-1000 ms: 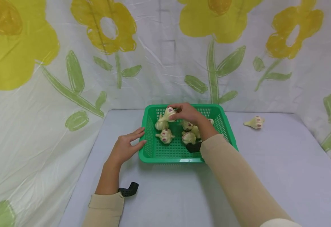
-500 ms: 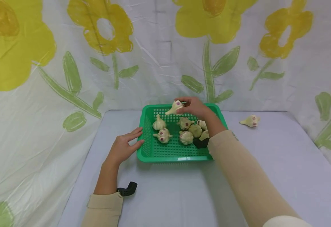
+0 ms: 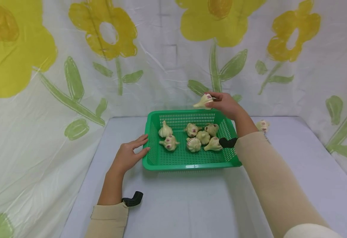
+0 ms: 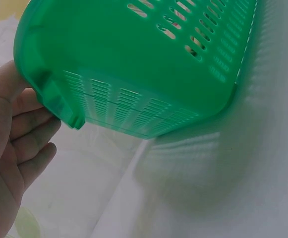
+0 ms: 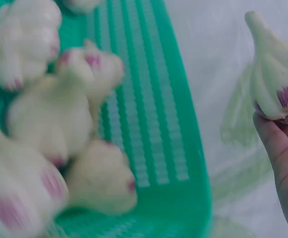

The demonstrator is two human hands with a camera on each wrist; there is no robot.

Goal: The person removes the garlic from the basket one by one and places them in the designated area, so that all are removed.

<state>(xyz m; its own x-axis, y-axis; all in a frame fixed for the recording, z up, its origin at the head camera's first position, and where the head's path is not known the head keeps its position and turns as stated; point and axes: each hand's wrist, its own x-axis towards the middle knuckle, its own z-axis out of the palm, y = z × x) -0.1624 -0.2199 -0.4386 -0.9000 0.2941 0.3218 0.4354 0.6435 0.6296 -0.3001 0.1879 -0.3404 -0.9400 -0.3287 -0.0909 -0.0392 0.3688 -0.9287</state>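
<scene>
My right hand [image 3: 226,105] pinches a garlic bulb [image 3: 203,101] with purple marks, held above the back rim of a green plastic basket [image 3: 191,167]. The right wrist view shows that garlic bulb [image 5: 272,74] with its stem pointing up and the fingertips at its root end. Against the basket's left rim lie the extended fingers of my left hand [image 3: 128,155]; in the left wrist view the fingers [image 4: 34,129] are relaxed beside the rim. Inside the basket, two garlic bulbs [image 3: 169,143] sit at the left and several more garlic bulbs [image 3: 203,137] cluster at the right.
Another garlic bulb [image 3: 262,125] lies on the white-covered table [image 3: 185,205] to the right of the basket, partly behind my right forearm. A white curtain [image 3: 167,76] painted with yellow flowers hangs just behind the table.
My right hand has lifted the garlic bulb from inside the basket's back left, up and rightward past the back rim. My left hand stays at the left rim.
</scene>
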